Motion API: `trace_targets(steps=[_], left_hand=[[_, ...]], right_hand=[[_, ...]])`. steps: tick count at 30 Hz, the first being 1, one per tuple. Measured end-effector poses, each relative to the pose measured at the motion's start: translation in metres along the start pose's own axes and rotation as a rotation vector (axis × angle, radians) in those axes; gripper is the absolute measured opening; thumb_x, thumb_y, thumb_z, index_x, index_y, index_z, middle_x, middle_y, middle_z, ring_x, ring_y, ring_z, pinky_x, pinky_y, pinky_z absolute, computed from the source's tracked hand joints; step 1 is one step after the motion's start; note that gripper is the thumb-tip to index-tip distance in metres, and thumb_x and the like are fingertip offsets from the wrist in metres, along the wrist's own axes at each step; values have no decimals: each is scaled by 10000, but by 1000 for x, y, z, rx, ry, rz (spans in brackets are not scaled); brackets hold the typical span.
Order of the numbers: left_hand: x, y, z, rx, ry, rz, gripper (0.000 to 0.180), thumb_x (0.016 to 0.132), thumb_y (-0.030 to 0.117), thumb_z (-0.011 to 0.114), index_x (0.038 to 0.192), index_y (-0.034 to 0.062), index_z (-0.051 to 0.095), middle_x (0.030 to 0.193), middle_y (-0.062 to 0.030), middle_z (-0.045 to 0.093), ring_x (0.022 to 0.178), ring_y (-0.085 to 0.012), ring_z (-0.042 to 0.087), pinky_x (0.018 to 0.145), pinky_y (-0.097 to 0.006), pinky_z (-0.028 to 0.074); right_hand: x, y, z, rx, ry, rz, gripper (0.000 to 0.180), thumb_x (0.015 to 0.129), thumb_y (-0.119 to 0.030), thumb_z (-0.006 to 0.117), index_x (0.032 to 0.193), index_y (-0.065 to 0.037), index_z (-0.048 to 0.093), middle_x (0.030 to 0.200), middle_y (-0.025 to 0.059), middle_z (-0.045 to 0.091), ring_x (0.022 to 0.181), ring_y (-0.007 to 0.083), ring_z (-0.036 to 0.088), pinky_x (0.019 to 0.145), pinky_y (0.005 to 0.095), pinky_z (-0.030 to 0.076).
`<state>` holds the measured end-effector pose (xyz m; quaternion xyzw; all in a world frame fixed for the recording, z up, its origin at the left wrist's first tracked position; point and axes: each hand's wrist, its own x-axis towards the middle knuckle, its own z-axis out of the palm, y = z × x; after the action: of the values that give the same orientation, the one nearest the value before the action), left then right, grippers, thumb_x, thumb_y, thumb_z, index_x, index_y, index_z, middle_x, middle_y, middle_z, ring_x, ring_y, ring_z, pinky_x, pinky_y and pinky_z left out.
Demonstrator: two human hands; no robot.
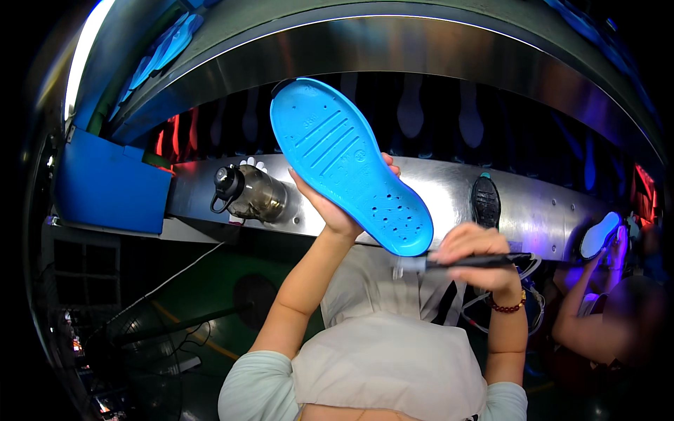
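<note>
A large bright-blue shoe sole (347, 151) is tilted up in front of me, with grooves across its upper part and small holes lower down. My left hand (335, 209) is closed around its middle, thumb on the left edge and fingertips showing on the right. Just off the sole's lower end, my right hand (484, 256) grips a slim black-handled brush (467, 260). Its pale tip points left below the sole and is blurred, so I cannot tell its exact shape. On the bench behind my right hand lies a black sole (485, 201).
The metal bench (435, 182) runs under a curved metal hood (421, 45), with rows of soles dimly visible between them. A dark translucent bottle (261, 198) lies left. A blue box (109, 182) stands beyond it. At right, a co-worker (604, 319) holds another sole (599, 235).
</note>
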<state>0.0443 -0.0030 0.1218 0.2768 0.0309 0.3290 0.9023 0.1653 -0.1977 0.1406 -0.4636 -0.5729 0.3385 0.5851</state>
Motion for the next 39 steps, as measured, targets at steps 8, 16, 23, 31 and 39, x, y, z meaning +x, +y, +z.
trace_targets(steps=[8, 16, 23, 31, 39], left_hand=[[5, 10, 1, 8, -127, -30, 980, 690, 820, 182, 1179, 6, 427, 986, -222, 557, 834, -317, 567, 747, -430, 468], [-31, -21, 5, -118, 14, -174, 973, 719, 775, 255, 1357, 42, 222, 1281, -181, 411, 1116, -333, 473, 933, -483, 395], [-26, -3, -18, -20, -247, -391, 672, 805, 307, 484, 1341, -9, 231, 1237, -167, 456, 1095, -241, 501, 933, -353, 406], [-11, 11, -2, 176, -277, -822, 658, 799, 290, 504, 1321, -41, 278, 1175, -192, 498, 1033, -236, 536, 880, -323, 435], [-12, 13, 5, 604, -310, -1071, 610, 814, 343, 513, 1262, -54, 397, 1187, -209, 498, 1025, -238, 538, 890, -323, 423]], right_hand=[[-5, 16, -3, 208, 11, 7, 225, 650, 27, 680, 874, 16, 659, 893, 114, 650, 939, 211, 558, 808, 297, 463], [1, 14, 43, 834, 551, 200, 190, 765, 16, 613, 950, 51, 585, 988, 179, 616, 854, 184, 608, 744, 255, 497], [2, -12, 1, 241, -57, 138, 279, 689, 51, 662, 966, 50, 626, 928, 158, 645, 685, 108, 606, 611, 206, 498], [8, -20, -4, 4, -313, 117, 211, 693, 18, 673, 903, 11, 649, 923, 159, 648, 842, 252, 645, 772, 305, 511], [13, -29, -22, -293, -422, 72, 226, 688, -3, 661, 912, -31, 646, 912, 121, 655, 832, 238, 642, 725, 295, 513]])
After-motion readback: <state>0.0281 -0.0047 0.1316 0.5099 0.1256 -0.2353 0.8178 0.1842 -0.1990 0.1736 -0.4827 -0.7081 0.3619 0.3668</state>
